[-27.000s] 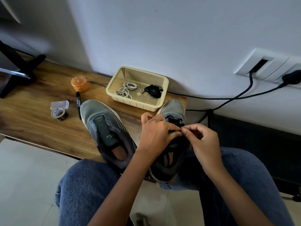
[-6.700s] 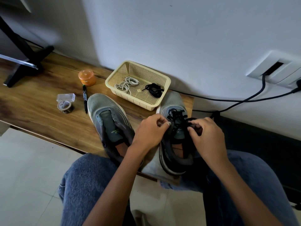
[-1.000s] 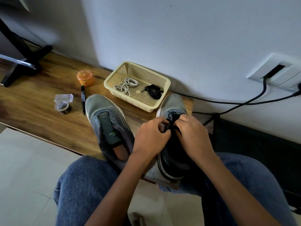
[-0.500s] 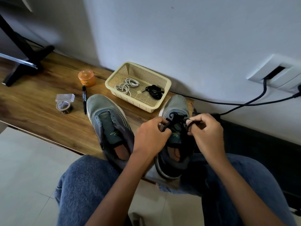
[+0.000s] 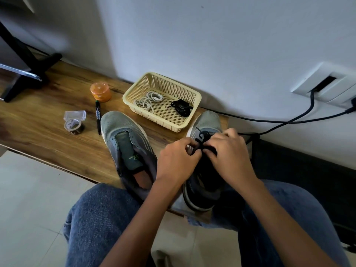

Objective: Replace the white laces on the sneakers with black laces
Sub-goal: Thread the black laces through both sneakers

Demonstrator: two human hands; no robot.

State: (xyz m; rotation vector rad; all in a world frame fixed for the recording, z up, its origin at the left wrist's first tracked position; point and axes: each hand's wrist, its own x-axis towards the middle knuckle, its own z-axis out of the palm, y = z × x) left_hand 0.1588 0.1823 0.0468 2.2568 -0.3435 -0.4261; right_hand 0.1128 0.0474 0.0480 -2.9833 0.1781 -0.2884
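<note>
At five o'clock from the basket [image 5: 194, 97], both hands, left [image 5: 176, 160] and right [image 5: 229, 153], pinch the black lace [image 5: 201, 138] threaded up the grey-green right sneaker [image 5: 207, 122]; left sneaker [image 5: 125, 139] gapes laceless.

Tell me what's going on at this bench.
A person is relacing sneakers. Both hands, left hand and right hand, pinch a black lace over the right sneaker, apparently tying it. The left sneaker has no lace yet. In the basket lie the white laces and a spare black lace.
</note>
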